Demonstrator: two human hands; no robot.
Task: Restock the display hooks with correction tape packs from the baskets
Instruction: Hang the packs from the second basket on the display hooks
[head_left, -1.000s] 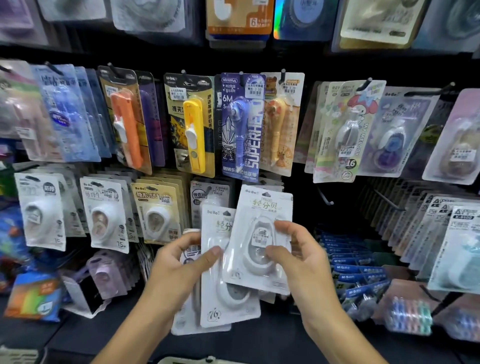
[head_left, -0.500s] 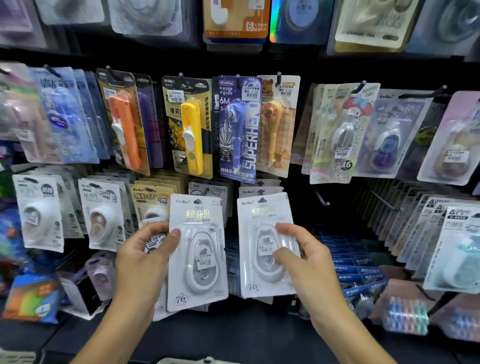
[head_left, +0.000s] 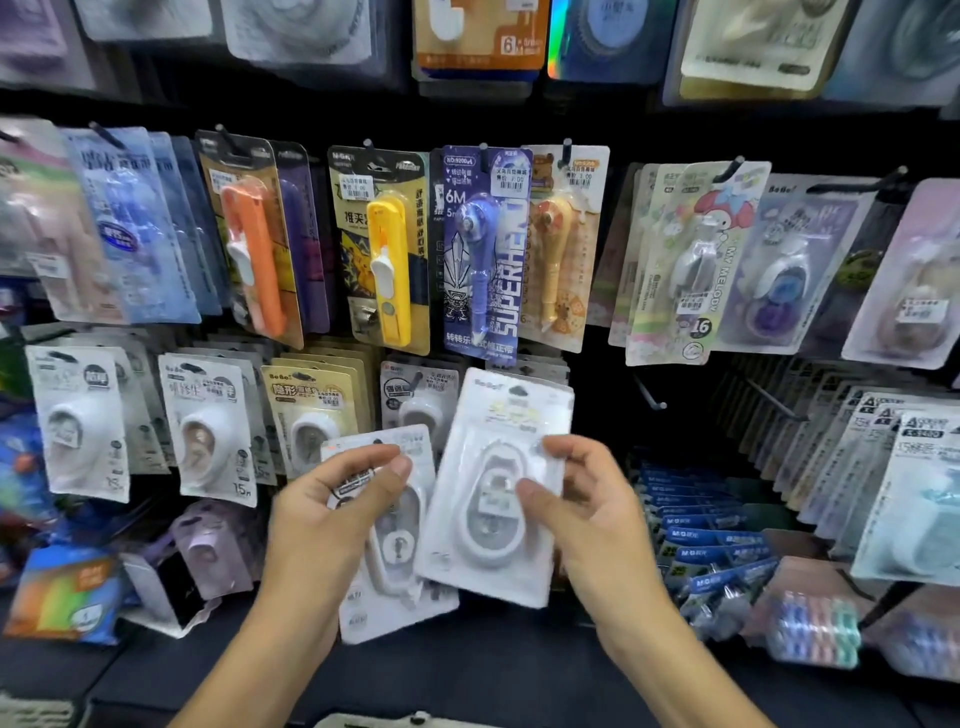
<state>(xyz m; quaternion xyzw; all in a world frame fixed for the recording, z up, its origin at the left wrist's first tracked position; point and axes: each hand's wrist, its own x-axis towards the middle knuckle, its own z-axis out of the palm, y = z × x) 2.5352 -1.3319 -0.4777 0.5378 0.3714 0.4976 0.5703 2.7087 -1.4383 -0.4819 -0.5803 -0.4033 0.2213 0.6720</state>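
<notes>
right hand (head_left: 587, 514) pinches one white correction tape pack (head_left: 498, 493) by its blister, left hand (head_left: 332, 514) grips another pack (head_left: 400, 577), both below the hooks; light, stiff-ish card, probably slick plastic, so edges seem safest.

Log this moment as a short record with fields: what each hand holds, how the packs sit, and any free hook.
left hand: grips rear white pack
right hand: pinches front white pack
overlap: front white pack covers the rear one's right edge
tilt: front white pack leans right
bare hook: right of the packs, nothing hanging
row above: yellow pack, blue pack
</notes>
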